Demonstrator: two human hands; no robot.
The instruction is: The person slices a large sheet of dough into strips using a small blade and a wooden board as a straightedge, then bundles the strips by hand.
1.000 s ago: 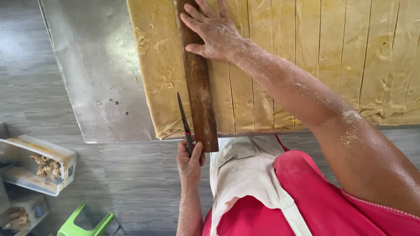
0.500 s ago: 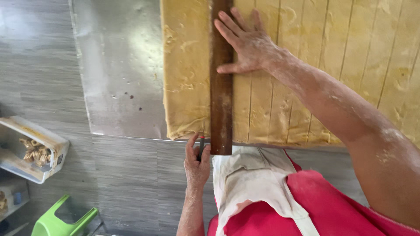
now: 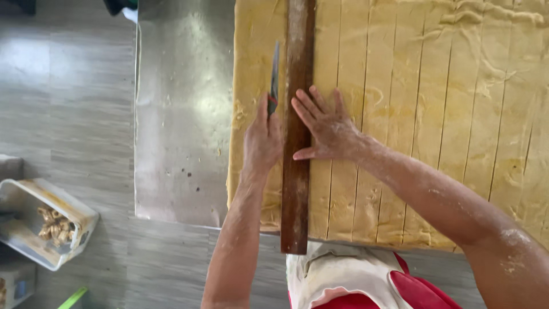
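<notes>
A wide sheet of yellow dough (image 3: 434, 86) lies on a steel table (image 3: 183, 126), scored into long parallel strips. A long brown wooden straightedge (image 3: 297, 189) rests lengthwise on the dough near its left side. My right hand (image 3: 323, 126) presses flat on the straightedge, fingers spread. My left hand (image 3: 262, 137) grips a knife (image 3: 274, 77) whose blade points away from me and runs along the left side of the straightedge, over the dough.
A white plastic tray (image 3: 63, 252) holding several small twisted dough pieces sits on the grey floor at lower left. Something green (image 3: 71, 297) lies on the floor below it. My red and white apron (image 3: 354, 280) is at the table's near edge.
My left hand has moved from the near end of the straightedge up onto the dough, with the knife now along the straightedge. My right hand has come nearer on the straightedge.
</notes>
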